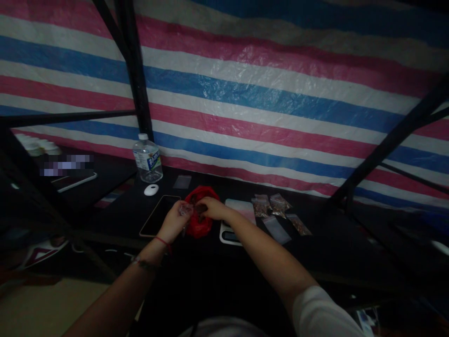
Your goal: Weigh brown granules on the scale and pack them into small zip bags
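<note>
Dimly, black table, striped tarp, perhaps tent.

One printed label is seen, wrapped around the clear water bottle standing at about 10 o'clock from the hands, near the back of the dark table. The label is white with blue characters, but the characters are too small and too dim to be read. A blurred strip is located at 9 o'clock on the left shelf, and nothing can be read from it. No other text, number, brand or sign is legible anywhere in view.
</note>
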`<control>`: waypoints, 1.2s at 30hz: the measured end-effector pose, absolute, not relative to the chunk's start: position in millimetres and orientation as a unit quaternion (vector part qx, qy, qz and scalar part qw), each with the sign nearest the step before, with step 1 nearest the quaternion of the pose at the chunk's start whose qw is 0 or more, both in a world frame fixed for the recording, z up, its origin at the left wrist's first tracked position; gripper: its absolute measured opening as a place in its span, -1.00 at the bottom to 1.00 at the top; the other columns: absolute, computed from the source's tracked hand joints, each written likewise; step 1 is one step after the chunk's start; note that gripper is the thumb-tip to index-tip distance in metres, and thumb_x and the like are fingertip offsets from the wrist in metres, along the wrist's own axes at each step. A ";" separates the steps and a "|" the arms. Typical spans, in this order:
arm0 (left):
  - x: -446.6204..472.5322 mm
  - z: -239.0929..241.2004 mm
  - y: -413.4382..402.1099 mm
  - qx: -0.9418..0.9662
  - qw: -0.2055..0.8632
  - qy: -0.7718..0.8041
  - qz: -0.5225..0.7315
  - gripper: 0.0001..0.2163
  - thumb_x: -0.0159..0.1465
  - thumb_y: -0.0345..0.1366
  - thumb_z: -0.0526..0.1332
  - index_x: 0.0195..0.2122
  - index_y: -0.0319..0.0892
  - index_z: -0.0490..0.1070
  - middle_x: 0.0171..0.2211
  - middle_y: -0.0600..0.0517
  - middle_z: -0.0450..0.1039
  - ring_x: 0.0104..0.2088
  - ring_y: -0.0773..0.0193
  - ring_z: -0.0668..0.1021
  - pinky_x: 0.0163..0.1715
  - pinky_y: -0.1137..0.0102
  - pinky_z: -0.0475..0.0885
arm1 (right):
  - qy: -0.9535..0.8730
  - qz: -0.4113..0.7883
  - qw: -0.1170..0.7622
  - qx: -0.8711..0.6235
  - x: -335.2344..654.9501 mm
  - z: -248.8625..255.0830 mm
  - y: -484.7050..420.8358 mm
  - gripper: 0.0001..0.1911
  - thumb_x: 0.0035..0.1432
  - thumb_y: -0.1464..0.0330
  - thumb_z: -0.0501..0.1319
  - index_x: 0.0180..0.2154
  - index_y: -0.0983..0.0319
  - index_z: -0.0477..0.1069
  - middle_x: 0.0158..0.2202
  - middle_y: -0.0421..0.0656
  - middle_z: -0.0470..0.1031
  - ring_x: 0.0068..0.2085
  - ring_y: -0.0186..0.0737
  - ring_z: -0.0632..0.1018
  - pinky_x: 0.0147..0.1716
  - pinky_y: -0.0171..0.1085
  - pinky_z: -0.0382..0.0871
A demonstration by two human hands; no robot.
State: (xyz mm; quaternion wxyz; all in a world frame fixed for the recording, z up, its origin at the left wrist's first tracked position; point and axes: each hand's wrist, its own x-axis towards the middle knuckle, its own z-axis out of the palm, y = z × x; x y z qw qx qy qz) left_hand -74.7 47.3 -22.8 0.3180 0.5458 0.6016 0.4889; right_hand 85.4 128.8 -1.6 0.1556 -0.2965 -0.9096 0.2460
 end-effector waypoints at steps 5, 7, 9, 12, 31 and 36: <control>-78.8 -15.1 46.5 0.496 0.367 0.539 0.574 -0.65 0.01 -0.12 0.24 -0.24 -0.17 0.24 -0.20 -0.09 0.53 -0.21 0.20 0.56 -0.19 0.32 0.42 | -0.854 0.340 0.208 -0.335 88.9 -8.0 135.4 -0.56 -0.12 0.56 0.32 -0.11 0.27 0.42 -0.12 -0.11 0.49 -0.18 -0.26 0.52 -0.16 -0.28 0.38; -84.1 -7.5 44.5 0.523 0.329 0.569 0.543 -0.68 0.00 -0.13 0.24 -0.27 -0.18 0.29 -0.25 -0.05 0.53 -0.26 0.20 0.55 -0.22 0.33 0.42 | -0.836 0.380 0.214 -0.332 93.0 -8.7 138.2 -0.54 -0.11 0.56 0.32 -0.09 0.26 0.40 -0.14 -0.12 0.50 -0.19 -0.27 0.53 -0.18 -0.29 0.40; -91.5 2.1 41.1 0.568 0.275 0.619 0.468 -0.72 0.02 -0.15 0.21 -0.28 -0.17 0.34 -0.33 -0.01 0.52 -0.33 0.20 0.55 -0.29 0.36 0.41 | -0.829 0.397 0.213 -0.331 99.3 -5.6 139.7 -0.53 -0.10 0.54 0.32 -0.08 0.27 0.39 -0.16 -0.13 0.51 -0.20 -0.26 0.54 -0.20 -0.30 0.40; -103.3 14.8 34.2 0.632 0.232 0.653 0.346 -0.81 0.03 -0.22 0.19 -0.33 -0.15 0.39 -0.40 0.00 0.51 -0.38 0.17 0.54 -0.37 0.37 0.38 | -0.857 0.357 0.179 -0.327 109.9 4.5 139.5 -0.53 -0.12 0.52 0.34 -0.08 0.28 0.42 -0.18 -0.13 0.52 -0.19 -0.24 0.53 -0.17 -0.30 0.38; -69.6 -3.5 34.3 0.706 0.204 0.624 0.266 -0.87 0.02 -0.45 0.14 -0.39 -0.16 0.38 -0.35 -0.04 0.46 -0.29 0.18 0.50 -0.27 0.38 0.33 | -0.944 0.206 0.044 -0.252 90.6 4.4 131.1 -0.65 -0.13 0.49 0.31 -0.19 0.27 0.51 -0.27 -0.13 0.53 -0.27 -0.24 0.50 -0.27 -0.35 0.30; -70.5 -10.7 39.0 0.664 0.246 0.616 0.346 -0.89 0.05 -0.35 0.15 -0.37 -0.15 0.37 -0.36 0.01 0.48 -0.31 0.20 0.52 -0.29 0.38 0.38 | -0.927 0.221 0.083 -0.291 97.3 -1.4 132.2 -0.57 -0.15 0.55 0.28 -0.14 0.27 0.47 -0.21 -0.13 0.53 -0.21 -0.23 0.51 -0.21 -0.32 0.33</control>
